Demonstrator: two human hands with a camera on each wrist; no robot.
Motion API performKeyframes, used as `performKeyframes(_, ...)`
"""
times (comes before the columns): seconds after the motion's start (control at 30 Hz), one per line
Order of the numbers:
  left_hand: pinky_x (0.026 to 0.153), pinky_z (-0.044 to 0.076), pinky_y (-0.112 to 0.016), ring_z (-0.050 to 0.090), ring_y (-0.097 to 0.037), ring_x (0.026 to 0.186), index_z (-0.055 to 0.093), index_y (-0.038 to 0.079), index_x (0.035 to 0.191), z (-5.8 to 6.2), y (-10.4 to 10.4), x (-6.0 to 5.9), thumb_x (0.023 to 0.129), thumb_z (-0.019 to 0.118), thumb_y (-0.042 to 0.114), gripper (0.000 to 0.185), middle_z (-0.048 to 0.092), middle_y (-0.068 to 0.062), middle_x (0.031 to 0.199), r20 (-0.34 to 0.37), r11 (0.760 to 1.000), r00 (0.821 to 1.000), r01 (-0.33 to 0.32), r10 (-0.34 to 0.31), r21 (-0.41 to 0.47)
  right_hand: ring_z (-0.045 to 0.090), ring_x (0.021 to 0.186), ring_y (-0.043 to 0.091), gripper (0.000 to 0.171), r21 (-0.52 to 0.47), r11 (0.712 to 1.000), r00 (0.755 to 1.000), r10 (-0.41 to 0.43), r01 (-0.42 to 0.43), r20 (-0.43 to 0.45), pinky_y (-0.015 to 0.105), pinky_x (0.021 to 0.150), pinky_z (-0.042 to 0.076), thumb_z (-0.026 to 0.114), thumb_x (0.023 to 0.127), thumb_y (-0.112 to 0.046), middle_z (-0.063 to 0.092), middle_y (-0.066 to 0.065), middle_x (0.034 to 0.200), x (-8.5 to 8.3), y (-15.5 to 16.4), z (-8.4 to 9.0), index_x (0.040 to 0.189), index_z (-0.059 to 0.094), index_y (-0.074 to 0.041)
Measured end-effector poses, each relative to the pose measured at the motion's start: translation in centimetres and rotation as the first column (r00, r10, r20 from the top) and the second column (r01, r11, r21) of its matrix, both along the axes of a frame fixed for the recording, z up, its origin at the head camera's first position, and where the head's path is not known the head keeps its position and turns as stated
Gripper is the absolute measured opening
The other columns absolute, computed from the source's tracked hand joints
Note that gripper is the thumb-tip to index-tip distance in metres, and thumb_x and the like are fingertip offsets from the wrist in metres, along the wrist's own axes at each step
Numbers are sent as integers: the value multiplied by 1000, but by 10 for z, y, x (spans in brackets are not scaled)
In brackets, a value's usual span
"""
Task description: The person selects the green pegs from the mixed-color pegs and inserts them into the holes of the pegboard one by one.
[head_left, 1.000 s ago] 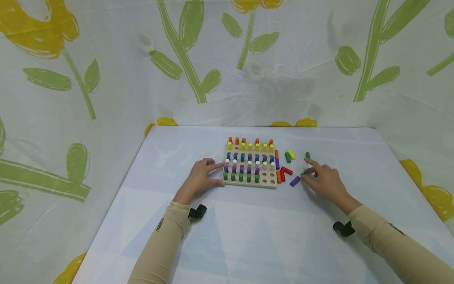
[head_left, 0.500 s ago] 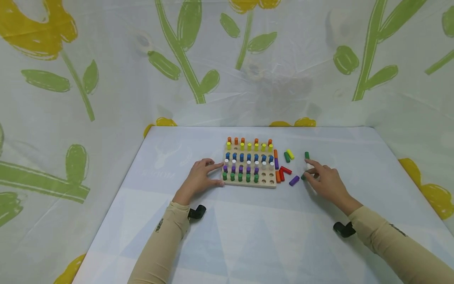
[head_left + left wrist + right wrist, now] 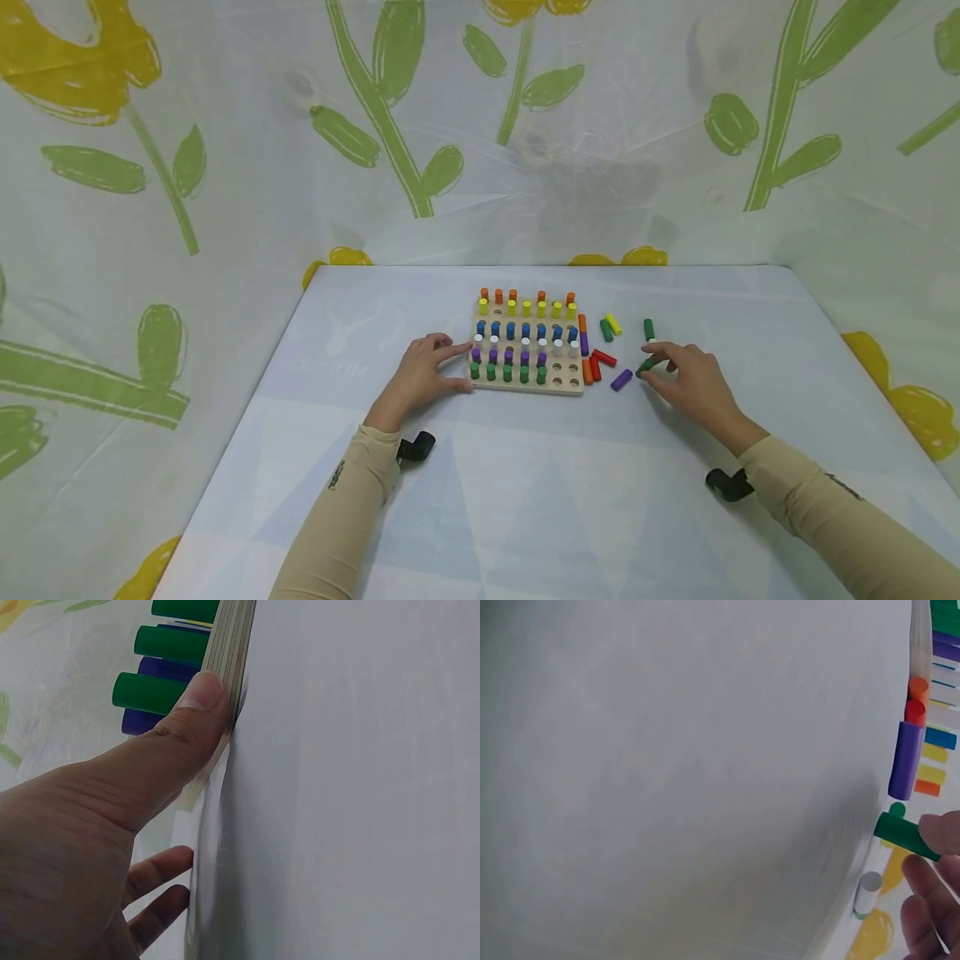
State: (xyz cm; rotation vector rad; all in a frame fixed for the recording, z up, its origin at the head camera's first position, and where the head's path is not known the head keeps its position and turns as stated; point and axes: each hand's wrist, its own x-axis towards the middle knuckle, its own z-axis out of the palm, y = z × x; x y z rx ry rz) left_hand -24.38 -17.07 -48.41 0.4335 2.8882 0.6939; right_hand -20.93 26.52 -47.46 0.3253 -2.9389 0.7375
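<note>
The wooden pegboard (image 3: 525,388) carries rows of orange, yellow, blue, white, purple and green pegs. My left hand (image 3: 422,375) rests at its left edge, index finger and thumb extended against it. In the left wrist view, the thumb (image 3: 180,735) presses the board's side beside the green pegs (image 3: 146,691). Right of the board, my right hand (image 3: 693,383) pinches a green peg (image 3: 645,365) between thumb and fingers. The right wrist view shows that green peg (image 3: 901,834) tilted, one end inside the grip. A loose purple peg (image 3: 622,380) lies just left of this hand.
Loose red pegs (image 3: 603,358), an orange peg (image 3: 587,372) and a purple peg (image 3: 584,343) lie along the board's right side. Farther back are a yellow peg (image 3: 614,324) and two green ones. A white peg (image 3: 868,892) lies beyond the right fingers.
My right thumb and fingers have closed on the green peg, which now tilts in the pinch. The left hand keeps its place at the board.
</note>
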Motion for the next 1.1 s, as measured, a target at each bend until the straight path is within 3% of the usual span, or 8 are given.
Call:
performKeyframes(0.27, 118, 30, -52, 35, -36, 138, 51, 31, 151, -2, -1, 0, 81, 83, 50, 78, 45, -12, 147, -10, 1000, 1000, 1, -1, 8, 56, 96, 32, 27, -11, 1000, 999, -7, 7, -31, 51, 81, 41, 75, 92, -13, 72, 15, 107, -1, -1, 0, 116, 69, -4)
performKeyframes(1.1, 117, 30, -51, 36, -36, 136, 51, 31, 151, -2, -1, 1, 82, 83, 50, 78, 45, -12, 146, -8, 1000, 1000, 3, -3, 12, 56, 93, 29, 27, -23, 1000, 997, 16, -18, -71, 43, 74, 45, 76, 91, -11, 72, 12, 104, 3, -11, 7, 118, 72, -5)
